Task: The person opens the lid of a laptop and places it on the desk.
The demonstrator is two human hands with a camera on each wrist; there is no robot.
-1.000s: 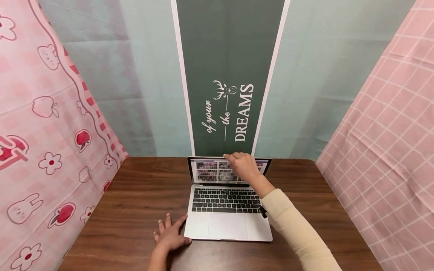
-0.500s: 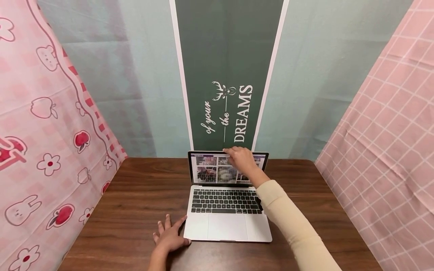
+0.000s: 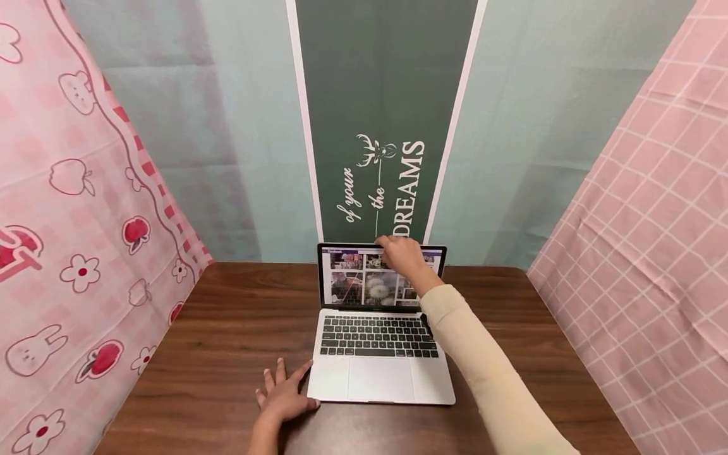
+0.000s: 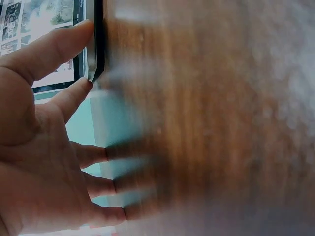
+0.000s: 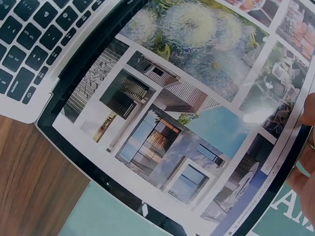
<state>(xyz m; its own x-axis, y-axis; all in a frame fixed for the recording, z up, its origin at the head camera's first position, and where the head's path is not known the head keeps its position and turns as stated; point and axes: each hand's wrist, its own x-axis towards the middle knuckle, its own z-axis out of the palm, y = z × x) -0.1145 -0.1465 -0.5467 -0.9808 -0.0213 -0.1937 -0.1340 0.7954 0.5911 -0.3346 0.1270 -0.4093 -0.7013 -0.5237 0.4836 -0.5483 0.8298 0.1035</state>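
Note:
A silver laptop (image 3: 381, 379) with a black keyboard lies on the wooden table, its lid raised and the lit screen (image 3: 347, 287) showing a grid of photos. My right hand (image 3: 402, 258) grips the top edge of that lid; in the right wrist view the thumb (image 5: 309, 109) lies on the screen's side and the other fingers pass behind. My left hand (image 3: 284, 395) rests spread on the table beside the base's front left corner. Its thumb (image 4: 74, 39) touches the front edge, and the index fingertip (image 4: 84, 87) meets the left side.
The brown table (image 3: 227, 341) runs back to a hanging teal and green cloth (image 3: 256, 158) with white lettering. Pink patterned cloth (image 3: 74, 208) flanks the left side, and pink checked cloth (image 3: 643, 208) the right.
The laptop lid has tilted further up and back, its top edge rising with my right hand. More of the photo page shows. My left hand has stayed at the front left corner.

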